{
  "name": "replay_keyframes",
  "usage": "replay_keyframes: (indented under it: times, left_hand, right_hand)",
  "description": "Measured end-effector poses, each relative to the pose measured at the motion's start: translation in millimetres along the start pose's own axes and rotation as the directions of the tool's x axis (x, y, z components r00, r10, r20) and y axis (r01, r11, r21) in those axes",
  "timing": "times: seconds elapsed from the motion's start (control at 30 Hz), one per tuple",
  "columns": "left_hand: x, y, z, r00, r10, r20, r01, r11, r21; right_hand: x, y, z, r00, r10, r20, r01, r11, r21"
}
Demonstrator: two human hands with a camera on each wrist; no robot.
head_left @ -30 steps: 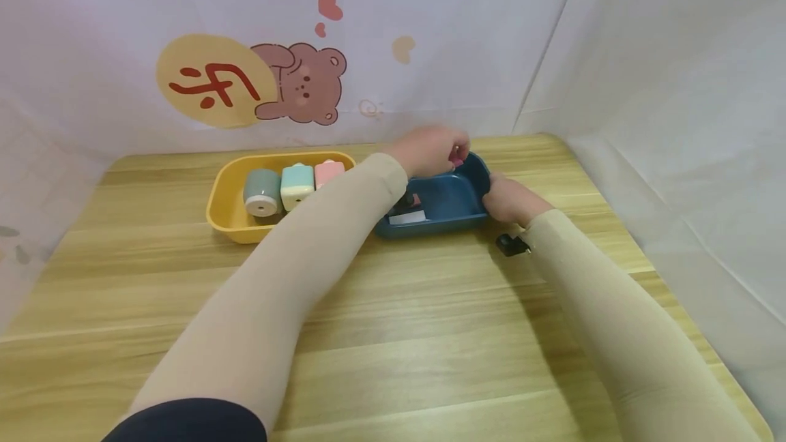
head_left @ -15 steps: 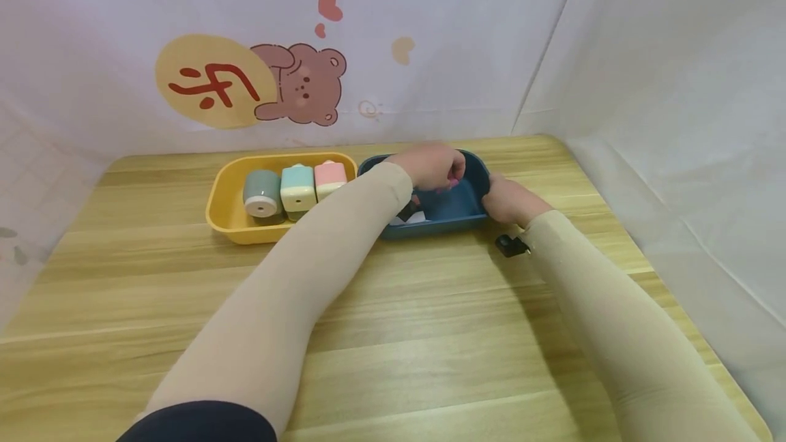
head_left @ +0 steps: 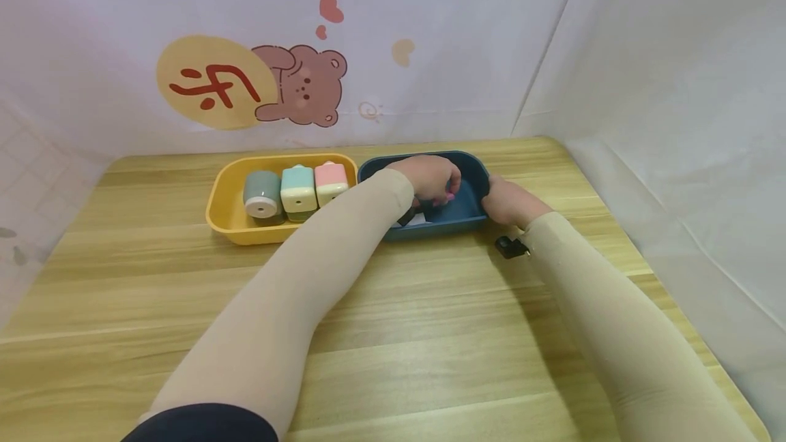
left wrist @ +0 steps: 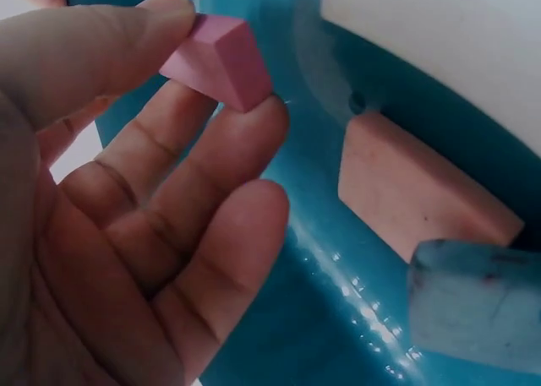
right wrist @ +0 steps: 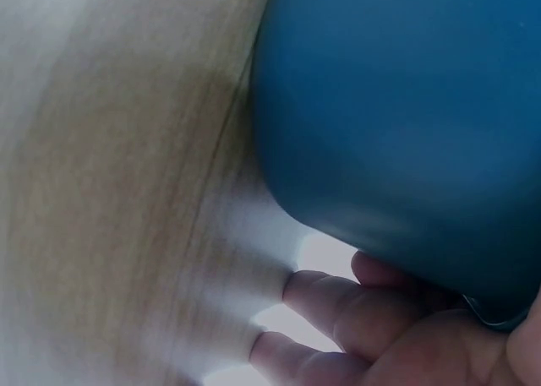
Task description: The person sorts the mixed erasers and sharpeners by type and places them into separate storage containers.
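Note:
My left hand is down inside the blue bin, its thumb and fingertips pinching a small pink eraser with slanted sides. In the left wrist view, a salmon-coloured eraser lies on the bin floor beside that hand. A grey-blue block overlaps its lower end, and a white flat-sided piece is above it. At the bin's right end, my right hand grips the rim. The right wrist view shows its fingers against the outer wall, two tips near the table.
A yellow bin adjoins the blue one on the left. In it lie a grey-green cylinder, a mint-and-cream square container and a pink-and-cream one. White curtains stand behind and right of the wooden table.
My left hand has lowered from above the far rim into the blue bin, carrying the pink eraser down and slightly left. The right hand stays on the rim.

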State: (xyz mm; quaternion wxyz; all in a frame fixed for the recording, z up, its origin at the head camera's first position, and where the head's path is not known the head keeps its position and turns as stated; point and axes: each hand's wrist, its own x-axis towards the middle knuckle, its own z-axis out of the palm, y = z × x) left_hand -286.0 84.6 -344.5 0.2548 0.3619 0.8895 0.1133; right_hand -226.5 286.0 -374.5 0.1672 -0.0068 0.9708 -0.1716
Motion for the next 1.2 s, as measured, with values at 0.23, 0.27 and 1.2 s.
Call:
replay_keyframes:
  times: [0.23, 0.27, 1.2]
  left_hand:
    - [-2.8, 0.3, -0.9, 1.0, -0.001, 0.022, 0.0, 1.0, 0.025]
    - [-3.6, 0.4, -1.1, 1.0, 0.001, 0.023, -0.002, 1.0, 0.025]
    - [-7.3, -7.5, -1.5, 1.0, -0.017, -0.005, 0.017, 1.0, -0.026]
  right_hand:
    - [-1.3, 0, -1, 1.0, -0.001, -0.003, 0.001, 1.0, 0.009]
    - [-1.5, 0, -1, 1.0, -0.002, -0.003, 0.002, 1.0, 0.008]
    - [-8.1, -5, -7, 1.0, 0.006, 0.02, -0.006, 1.0, 0.02]
